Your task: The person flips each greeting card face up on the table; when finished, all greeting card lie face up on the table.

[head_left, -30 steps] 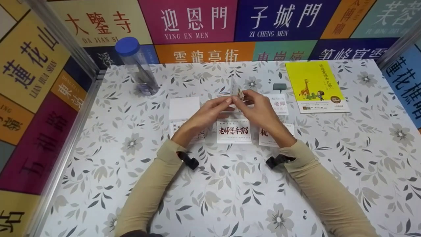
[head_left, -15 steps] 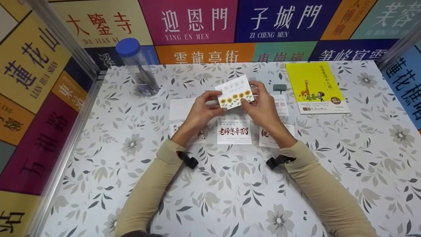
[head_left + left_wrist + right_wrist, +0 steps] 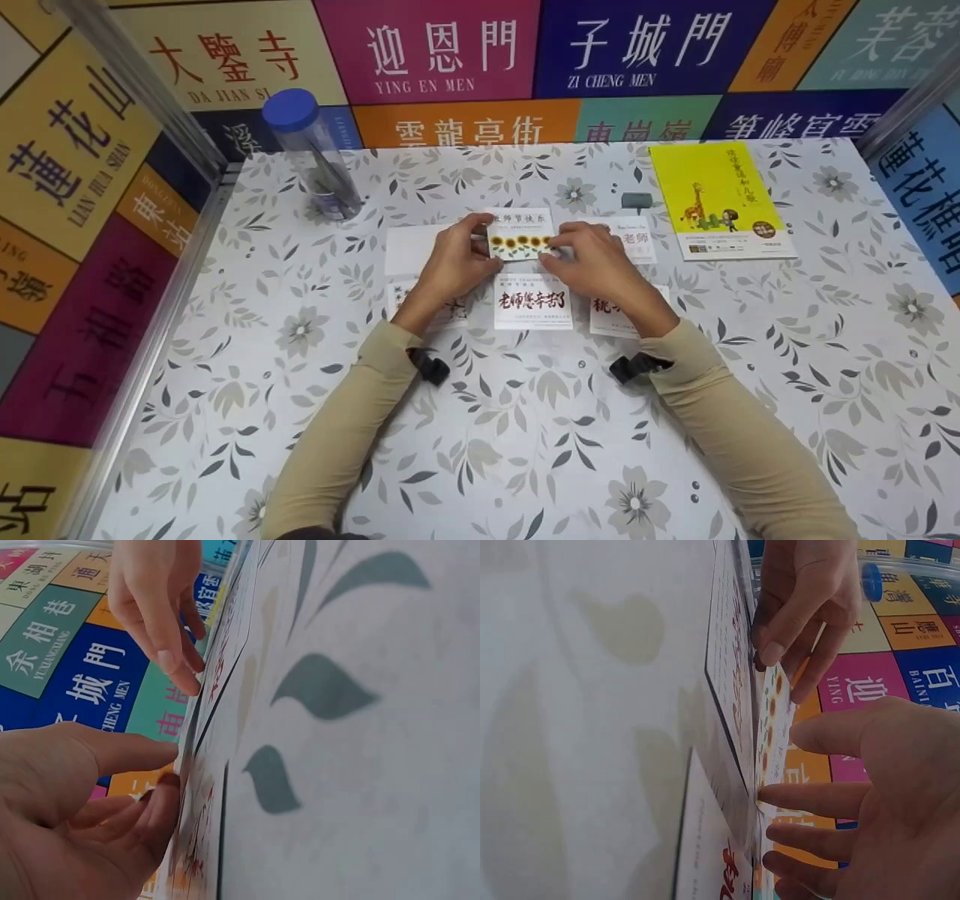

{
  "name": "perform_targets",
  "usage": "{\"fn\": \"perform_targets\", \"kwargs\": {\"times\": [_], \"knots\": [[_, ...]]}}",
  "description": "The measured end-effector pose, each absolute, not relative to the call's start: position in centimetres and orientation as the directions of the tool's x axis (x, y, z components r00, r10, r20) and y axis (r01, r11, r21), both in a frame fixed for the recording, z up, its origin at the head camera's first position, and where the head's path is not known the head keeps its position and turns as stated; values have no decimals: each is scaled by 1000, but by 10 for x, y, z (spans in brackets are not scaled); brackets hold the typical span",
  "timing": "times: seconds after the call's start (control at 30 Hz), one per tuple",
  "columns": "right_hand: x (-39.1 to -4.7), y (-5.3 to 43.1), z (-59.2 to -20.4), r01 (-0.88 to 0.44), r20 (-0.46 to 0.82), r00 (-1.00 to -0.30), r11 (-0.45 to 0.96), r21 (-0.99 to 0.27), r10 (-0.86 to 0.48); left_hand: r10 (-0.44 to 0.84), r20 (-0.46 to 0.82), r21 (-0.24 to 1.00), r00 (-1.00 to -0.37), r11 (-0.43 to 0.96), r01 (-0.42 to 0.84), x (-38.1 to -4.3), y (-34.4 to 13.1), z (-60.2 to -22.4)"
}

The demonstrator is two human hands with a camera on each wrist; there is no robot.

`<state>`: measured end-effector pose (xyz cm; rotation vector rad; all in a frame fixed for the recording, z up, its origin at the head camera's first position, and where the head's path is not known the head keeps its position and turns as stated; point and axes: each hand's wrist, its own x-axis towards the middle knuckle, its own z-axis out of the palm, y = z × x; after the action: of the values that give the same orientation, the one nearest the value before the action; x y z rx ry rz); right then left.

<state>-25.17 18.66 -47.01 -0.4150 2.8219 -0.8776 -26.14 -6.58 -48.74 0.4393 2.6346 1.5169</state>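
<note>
A white card point(image 3: 521, 240) printed with a row of sunflowers lies at the middle of the back row of cards, flat or nearly so. My left hand point(image 3: 454, 255) holds its left edge between thumb and fingers; the right wrist view shows the left thumb point(image 3: 774, 652) on the card's near side. At the opposite edge, my right hand point(image 3: 596, 255) has its fingers spread, and a fingertip touches or nearly touches the sunflower card point(image 3: 771, 727). Just in front sits a card with red writing point(image 3: 533, 301). The right forearm partly covers another red-lettered card point(image 3: 607, 319).
A blank white card point(image 3: 412, 247) is left of the sunflower card, and a pink-lettered card point(image 3: 637, 238) right. One more card point(image 3: 456, 315) lies under the left wrist. Farther out are a clear blue-lidded tube point(image 3: 322, 169), a small green cylinder point(image 3: 636, 200) and a yellow book point(image 3: 720, 202).
The sunflower card turned from edge-on to face up, then came down onto the table between the blank and pink-lettered cards. The right hand's fingers have spread from it.
</note>
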Motion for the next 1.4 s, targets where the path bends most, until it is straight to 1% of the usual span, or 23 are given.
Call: {"fn": "perform_targets", "kwargs": {"times": [0.2,0.43,0.87,1.1,1.23,1.4], "knots": [[-250,187,-468,-205,-100,-947,810,-550,-307,271,106,798,-957,551,244,-262,-70,-489],[-250,187,-468,-223,-78,-944,793,-567,-321,302,82,743,-950,617,260,-263,-69,-488],[-251,189,-468,-280,-46,-928,771,-572,-371,309,74,739,-948,622,260,-263,-69,-490],[-249,193,-466,-256,-46,-935,760,-598,-351,327,86,737,-941,614,281,-261,-66,-487],[-249,191,-466,-260,-33,-936,750,-609,-351,319,80,755,-945,600,266,-261,-66,-487],[-248,183,-467,-302,11,-926,721,-624,-378,287,68,787,-955,573,228,-260,-70,-485]]}}
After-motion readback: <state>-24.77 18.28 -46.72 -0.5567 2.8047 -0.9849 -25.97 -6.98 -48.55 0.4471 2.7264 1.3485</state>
